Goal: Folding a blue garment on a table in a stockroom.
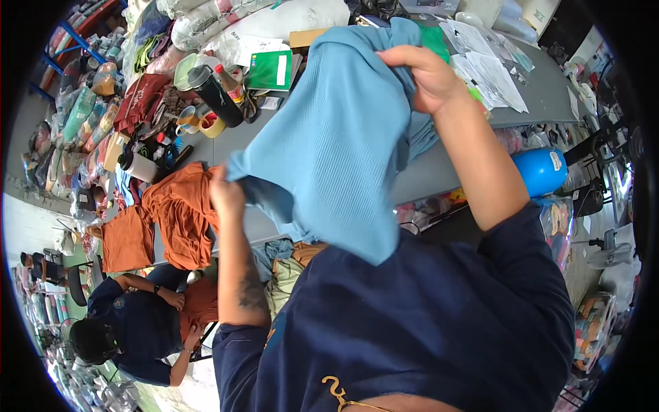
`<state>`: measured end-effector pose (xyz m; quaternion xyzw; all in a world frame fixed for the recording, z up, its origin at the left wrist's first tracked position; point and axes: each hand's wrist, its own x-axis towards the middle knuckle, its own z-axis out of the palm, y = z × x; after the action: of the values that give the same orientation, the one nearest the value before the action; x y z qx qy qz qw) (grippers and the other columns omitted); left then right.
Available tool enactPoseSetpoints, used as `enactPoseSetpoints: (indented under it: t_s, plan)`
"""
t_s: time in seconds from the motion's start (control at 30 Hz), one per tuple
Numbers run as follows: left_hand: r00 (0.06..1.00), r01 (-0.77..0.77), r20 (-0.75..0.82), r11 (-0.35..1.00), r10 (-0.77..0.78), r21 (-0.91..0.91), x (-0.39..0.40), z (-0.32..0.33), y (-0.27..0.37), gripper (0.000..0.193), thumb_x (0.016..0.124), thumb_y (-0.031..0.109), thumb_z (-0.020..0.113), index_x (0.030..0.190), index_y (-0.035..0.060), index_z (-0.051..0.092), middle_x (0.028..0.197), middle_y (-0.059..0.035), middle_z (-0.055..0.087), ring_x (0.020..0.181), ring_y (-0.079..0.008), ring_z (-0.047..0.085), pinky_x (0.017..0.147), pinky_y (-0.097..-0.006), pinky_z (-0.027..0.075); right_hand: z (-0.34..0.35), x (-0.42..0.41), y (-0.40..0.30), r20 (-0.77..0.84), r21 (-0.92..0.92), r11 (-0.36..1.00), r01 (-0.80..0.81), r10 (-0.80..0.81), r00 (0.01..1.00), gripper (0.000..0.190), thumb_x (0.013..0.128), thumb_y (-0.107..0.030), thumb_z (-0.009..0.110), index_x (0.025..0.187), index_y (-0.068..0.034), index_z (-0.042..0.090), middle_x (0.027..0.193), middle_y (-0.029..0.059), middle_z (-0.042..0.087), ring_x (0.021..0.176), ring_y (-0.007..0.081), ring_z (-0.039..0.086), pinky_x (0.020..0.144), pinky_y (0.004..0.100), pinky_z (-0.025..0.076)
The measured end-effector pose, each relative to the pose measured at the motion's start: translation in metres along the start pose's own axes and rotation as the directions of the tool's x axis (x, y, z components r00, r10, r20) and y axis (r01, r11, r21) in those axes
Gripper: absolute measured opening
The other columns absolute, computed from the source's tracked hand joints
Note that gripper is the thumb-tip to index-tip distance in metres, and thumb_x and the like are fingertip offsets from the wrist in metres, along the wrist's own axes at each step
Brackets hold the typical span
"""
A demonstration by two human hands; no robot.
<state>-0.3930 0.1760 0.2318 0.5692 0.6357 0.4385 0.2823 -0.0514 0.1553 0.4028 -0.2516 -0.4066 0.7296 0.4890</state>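
Observation:
A light blue ribbed garment (334, 129) hangs stretched between my two hands, above the grey table (437, 170). My right hand (432, 77) pinches its bunched upper edge at the upper right. At the left, my left hand (226, 193) grips another corner of the same cloth. The lower tip of the garment drapes in front of my dark blue shirt. Part of a folded blue cloth (423, 136) shows behind it on the table. Beside my left hand lies a crumpled rust-orange garment (180, 216), next to a neatly folded rust-orange one (128, 239).
A black tumbler (213, 95), a sauce bottle (230, 85), tape rolls (211, 123) and a green booklet (270, 70) stand or lie at the back left. Papers (486, 77) lie at the back right. A seated co-worker (139, 324) handles rust-coloured cloth at the lower left.

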Motion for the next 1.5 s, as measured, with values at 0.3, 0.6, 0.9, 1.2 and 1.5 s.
enactPoseSetpoints:
  t_s: [0.3,0.6,0.9,1.2,1.5]
  plan:
    - [0.736,-0.508,-0.503,0.861,0.453,0.032,0.025,-0.048,0.08,0.037,0.073,-0.01,0.042,0.104,0.0037,0.056,0.1,-0.0099,0.06,0.085,-0.0208,0.057,0.078,-0.0294,0.045,-0.135,0.031,-0.04,-0.188,-0.137,0.984,0.117,-0.142,0.972,0.027,0.083,-0.017,0.058,0.099,0.005,0.058,0.092,0.013,0.063,0.077,0.0179,0.062,0.071,0.0283,0.05]
    - [0.897,-0.101,0.442,0.969,-0.009,0.224,-0.065,0.028,-0.023,0.032,0.059,-0.006,0.059,0.089,0.0041,0.064,0.079,-0.0086,0.06,0.063,-0.0194,0.053,0.06,-0.0278,0.043,-0.307,-0.003,0.048,-0.789,-0.614,0.126,-0.78,-0.06,0.611,0.05,0.069,-0.022,0.07,0.109,0.003,0.052,0.106,0.0149,0.058,0.092,0.0255,0.057,0.081,0.0326,0.045]
    - [0.966,0.217,0.04,0.883,-0.256,0.417,-0.073,0.096,-0.078,0.022,0.069,0.01,0.065,0.089,-0.0005,0.062,0.081,-0.0108,0.059,0.062,-0.021,0.054,0.06,-0.0277,0.045,-0.292,0.008,0.1,-0.561,-0.827,0.1,-0.553,-0.203,0.802,0.03,0.069,-0.028,0.069,0.061,-0.001,0.057,0.059,0.0075,0.056,0.049,0.0245,0.049,0.051,0.0341,0.041]
    - [0.936,0.352,-0.156,0.817,-0.316,0.457,-0.072,0.117,-0.104,0.028,0.072,0.015,0.065,0.094,-0.0017,0.058,0.077,-0.0091,0.058,0.06,-0.017,0.053,0.058,-0.0263,0.045,-0.31,-0.006,0.139,-0.633,-0.605,0.26,-0.752,0.416,0.653,0.035,0.069,-0.027,0.071,0.057,-0.005,0.046,0.055,0.0082,0.053,0.045,0.019,0.05,0.042,0.03,0.039]
    - [0.784,0.607,-0.001,0.768,-0.621,-0.204,-0.066,0.085,-0.082,0.019,0.078,0.017,0.06,0.086,-0.0002,0.059,0.068,-0.0042,0.056,0.059,-0.0108,0.051,0.053,-0.02,0.042,-0.317,-0.042,0.042,-0.33,0.399,0.857,-0.326,0.466,0.821,0.014,0.083,-0.011,0.057,0.096,-0.009,0.054,0.069,0.0053,0.055,0.042,0.0117,0.041,0.041,0.0274,0.037]
